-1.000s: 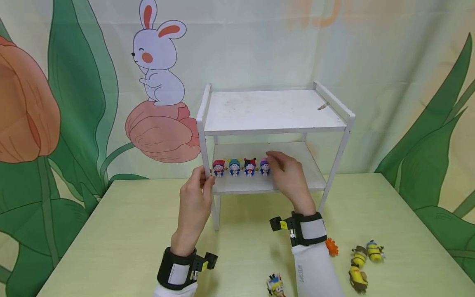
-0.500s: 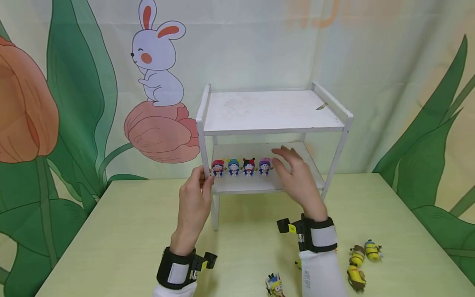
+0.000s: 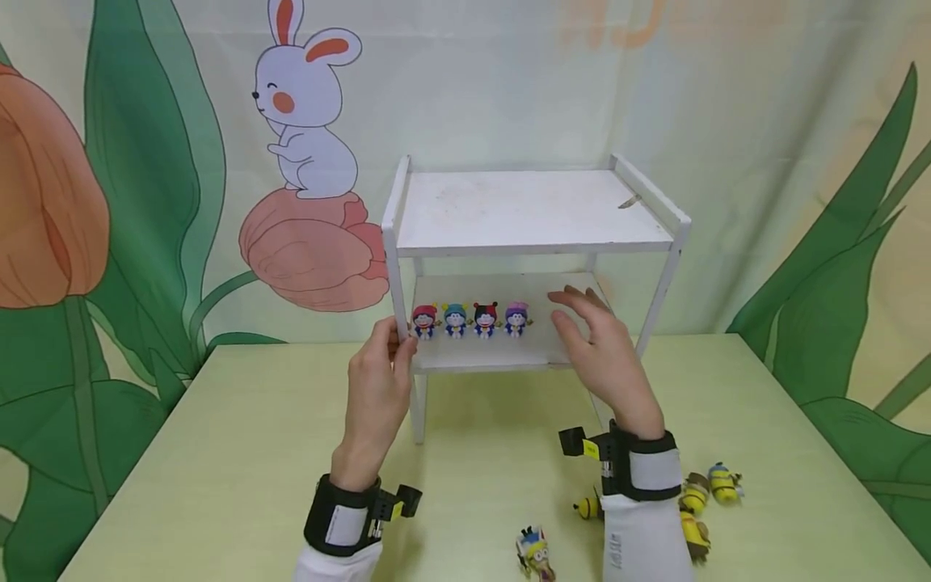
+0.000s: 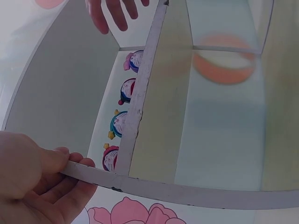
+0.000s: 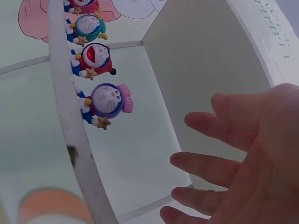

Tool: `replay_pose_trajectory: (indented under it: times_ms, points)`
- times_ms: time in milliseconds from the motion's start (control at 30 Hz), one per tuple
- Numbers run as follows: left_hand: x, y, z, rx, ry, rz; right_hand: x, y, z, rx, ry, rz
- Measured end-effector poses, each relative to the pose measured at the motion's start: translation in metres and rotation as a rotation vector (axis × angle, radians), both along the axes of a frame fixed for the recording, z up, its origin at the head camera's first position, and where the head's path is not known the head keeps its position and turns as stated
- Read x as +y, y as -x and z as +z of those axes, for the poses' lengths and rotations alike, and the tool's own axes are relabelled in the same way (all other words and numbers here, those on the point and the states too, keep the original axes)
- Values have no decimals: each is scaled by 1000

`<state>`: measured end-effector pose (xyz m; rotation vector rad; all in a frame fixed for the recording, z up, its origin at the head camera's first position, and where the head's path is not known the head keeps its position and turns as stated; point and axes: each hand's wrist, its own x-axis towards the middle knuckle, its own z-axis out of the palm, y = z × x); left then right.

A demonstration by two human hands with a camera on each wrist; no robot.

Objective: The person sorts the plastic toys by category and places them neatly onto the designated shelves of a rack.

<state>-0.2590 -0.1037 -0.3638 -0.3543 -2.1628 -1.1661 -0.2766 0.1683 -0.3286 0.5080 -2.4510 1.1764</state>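
Observation:
On the lower board of a small white two-tier shelf [image 3: 538, 212] several cat figurines stand in a row, facing forward. From left to right come a red-hatted figurine [image 3: 425, 321], a teal-hatted one [image 3: 455, 321], a black-and-red one [image 3: 486, 320] and a purple-hatted figurine [image 3: 516, 320] with a pink bow. My left hand [image 3: 380, 388] grips the shelf's left front post [image 4: 154, 187], thumb on one side and fingers curled round the other. To the right of the row, my right hand [image 3: 609, 356] is spread and holds nothing; in the right wrist view its fingers are apart from the purple-hatted figurine [image 5: 107, 100].
A yellow toy figure [image 3: 537, 554] lies at the table's [image 3: 218, 485] front. Several more yellow figures, including one in blue [image 3: 723, 483], lie by my right forearm, which partly covers some. A printed cloth [image 3: 494, 89] hangs behind the shelf.
My right hand has let go of the purple-hatted figurine and drawn back to the right, fingers spreading. The figurine stays standing in the row. My left hand keeps its grip on the post.

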Motion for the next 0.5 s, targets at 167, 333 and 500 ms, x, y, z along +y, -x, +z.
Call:
replay_pose_trajectory:
  times_ms: [167,333,500]
  points:
    - [1,1,1,9,1,-2,8,-7,3,0,-7,12]
    - [2,1,0,-4,3,-1,20,-18,5,-5,11,44]
    - [2,0,1,-6,0,3,34,-26,3,-28,-13,64]
